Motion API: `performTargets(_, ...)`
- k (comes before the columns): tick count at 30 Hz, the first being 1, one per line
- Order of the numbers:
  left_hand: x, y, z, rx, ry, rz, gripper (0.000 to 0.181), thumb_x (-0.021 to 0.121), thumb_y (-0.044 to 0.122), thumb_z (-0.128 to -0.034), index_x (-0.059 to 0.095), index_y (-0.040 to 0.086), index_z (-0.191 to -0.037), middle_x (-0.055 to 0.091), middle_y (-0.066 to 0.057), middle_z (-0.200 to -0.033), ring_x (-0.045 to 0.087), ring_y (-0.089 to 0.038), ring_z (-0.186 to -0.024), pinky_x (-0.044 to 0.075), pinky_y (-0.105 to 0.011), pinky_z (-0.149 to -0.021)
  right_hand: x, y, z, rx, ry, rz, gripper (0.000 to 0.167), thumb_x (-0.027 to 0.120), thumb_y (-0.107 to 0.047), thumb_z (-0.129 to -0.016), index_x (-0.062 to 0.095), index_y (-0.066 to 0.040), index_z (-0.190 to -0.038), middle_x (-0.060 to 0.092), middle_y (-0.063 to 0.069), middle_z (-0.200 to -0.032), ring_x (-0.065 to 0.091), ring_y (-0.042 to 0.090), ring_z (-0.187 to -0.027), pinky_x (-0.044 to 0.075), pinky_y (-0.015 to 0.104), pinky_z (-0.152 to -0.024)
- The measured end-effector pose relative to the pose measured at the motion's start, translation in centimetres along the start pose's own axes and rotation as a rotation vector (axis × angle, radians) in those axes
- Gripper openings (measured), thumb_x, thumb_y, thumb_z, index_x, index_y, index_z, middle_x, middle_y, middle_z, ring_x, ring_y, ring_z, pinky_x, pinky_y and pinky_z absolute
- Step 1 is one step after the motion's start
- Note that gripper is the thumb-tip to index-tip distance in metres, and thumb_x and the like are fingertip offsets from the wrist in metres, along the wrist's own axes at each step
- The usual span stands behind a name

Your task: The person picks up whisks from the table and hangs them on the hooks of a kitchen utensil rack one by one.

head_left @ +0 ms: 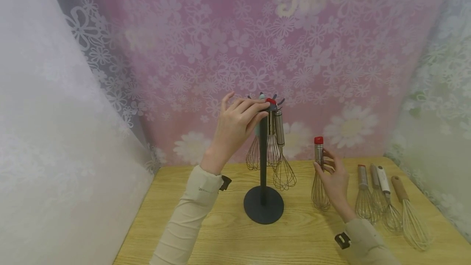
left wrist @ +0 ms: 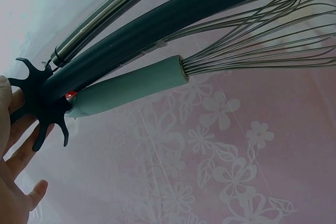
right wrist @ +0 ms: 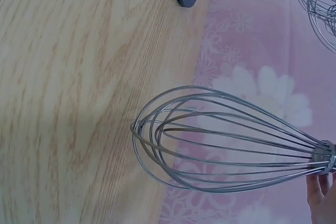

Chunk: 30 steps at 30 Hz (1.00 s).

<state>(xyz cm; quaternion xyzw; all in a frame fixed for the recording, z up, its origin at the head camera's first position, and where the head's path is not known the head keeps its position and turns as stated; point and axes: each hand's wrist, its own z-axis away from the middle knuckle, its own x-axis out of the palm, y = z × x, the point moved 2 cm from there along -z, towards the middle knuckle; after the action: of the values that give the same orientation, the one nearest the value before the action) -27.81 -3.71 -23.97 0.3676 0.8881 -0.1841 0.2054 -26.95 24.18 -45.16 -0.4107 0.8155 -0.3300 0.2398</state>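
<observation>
At the top of a dark rotating-style hook stand (head_left: 263,154), my left hand (head_left: 237,120) holds the hooked head (left wrist: 37,95) between thumb and fingers. Several whisks hang there: one has a mint-green handle (left wrist: 131,87), another a steel handle (head_left: 280,130); a red handle end (head_left: 271,101) shows beside my fingertips. To the right of the stand, my right hand (head_left: 336,179) grips a steel whisk (head_left: 318,152) with a red cap. This whisk is upright, handle up, its wire loops (right wrist: 226,140) pointing down over the table.
Several whisks lie at the table's right side, among them a white-handled one (head_left: 384,179) and a wooden-handled one (head_left: 399,187). The stand's round base (head_left: 263,214) rests on the wooden table (head_left: 198,224). A pink floral curtain (head_left: 206,60) hangs behind.
</observation>
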Motion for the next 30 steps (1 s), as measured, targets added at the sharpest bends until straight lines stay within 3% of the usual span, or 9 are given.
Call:
performTargets(3, 0.0, 0.0, 0.0, 0.001, 0.0, 0.0, 0.025, 0.065, 0.032, -0.0997, 0.076, 0.019, -0.118, 0.075, 0.002, -0.114, 0.067, -0.018, -0.105, 0.03, -0.051, -0.118, -0.2, -1.5, 0.0, -0.002, -0.001, 0.0, 0.053, 0.075, 0.016, -0.083, 0.058, 0.012, -0.132, 0.063, 0.032, -0.118, 0.062, 0.002, -0.091, 0.051, 0.006, -0.078)
performTargets(16, 0.0, 0.1, 0.0, -0.007, -0.001, 0.001, 0.025, 0.064, 0.033, -0.1007, 0.076, 0.02, -0.119, 0.074, 0.002, -0.115, 0.067, -0.018, -0.106, 0.029, -0.052, -0.118, -0.4, -3.2, -0.5, -0.09, 0.007, -0.052, 0.055, 0.074, 0.019, -0.081, 0.057, 0.011, -0.133, 0.062, 0.03, -0.116, 0.061, -0.004, -0.093, 0.052, 0.008, -0.079)
performTargets(30, 0.0, 0.3, 0.0, -0.018, 0.007, -0.02, 0.025, 0.064, 0.034, -0.1007, 0.076, 0.02, -0.117, 0.074, 0.002, -0.116, 0.067, -0.017, -0.105, 0.027, -0.053, -0.119, -0.5, -7.0, -1.7, -0.162, -0.012, -0.087, 0.055, 0.071, 0.023, -0.08, 0.056, 0.014, -0.133, 0.062, 0.032, -0.112, 0.062, -0.006, -0.094, 0.052, 0.009, -0.08)
